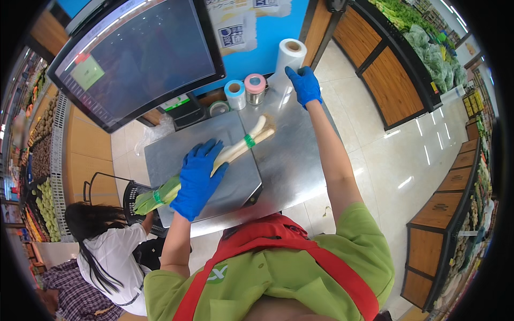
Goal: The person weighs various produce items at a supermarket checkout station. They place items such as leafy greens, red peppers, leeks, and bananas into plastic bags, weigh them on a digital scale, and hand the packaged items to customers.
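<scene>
My left hand (199, 179), in a blue glove, lies over a bundle of long green onions (233, 151), thumb on one side and fingers on the other. Green tape binds the bundle near its white root end and again near its leaves. It rests slantwise across the metal weighing plate (168, 140) of a scale, its leafy end jutting past the left edge. At the counter's far right corner, my right hand (305, 85), gloved alike, grips plastic film at the side of an upright roll of clear plastic bags (290, 56). Its fingertips are partly hidden.
The scale's screen (140, 56) rises at the back left. Beside the bag roll stand a label roll (235, 94) and a pink-lidded jar (255, 89) on the steel counter (289, 160). To the left, a person in white (112, 257) is close to a black basket (132, 196).
</scene>
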A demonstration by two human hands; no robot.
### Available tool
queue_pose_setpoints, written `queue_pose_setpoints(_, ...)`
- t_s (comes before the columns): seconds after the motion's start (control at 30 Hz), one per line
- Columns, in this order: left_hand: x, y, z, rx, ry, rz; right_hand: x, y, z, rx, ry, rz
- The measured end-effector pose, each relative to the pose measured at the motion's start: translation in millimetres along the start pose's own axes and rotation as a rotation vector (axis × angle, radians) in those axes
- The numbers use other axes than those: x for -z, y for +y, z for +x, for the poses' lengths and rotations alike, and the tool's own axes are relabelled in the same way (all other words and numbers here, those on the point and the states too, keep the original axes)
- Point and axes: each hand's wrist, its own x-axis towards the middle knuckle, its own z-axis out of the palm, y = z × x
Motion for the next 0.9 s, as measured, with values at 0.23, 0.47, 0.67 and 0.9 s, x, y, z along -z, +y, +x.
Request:
queue_pose_setpoints(0.23,-39.4,78.0,181.8,-0.285,0.218,-0.131,48.9,47.6,8.6,0.259,-0.031,0.306)
queue_pose_setpoints(0.47,-103.6,90.5,319.1,-0.324,0.039,0.279,123.3,96.1,10.3,0.320,-0.100,-0.095)
queue_pose_setpoints(0.67,-110.8,125.2,347.8,-0.205,-0.010,0.272,140.8,121.0,-18.1,0.304,-0.090,-0.049)
queue_pose_setpoints(0.9,-140.8,121.8,349.9,-0.341,0.118,0.165,67.1,225.0,-75.2,0.122,-0.179,-0.271)
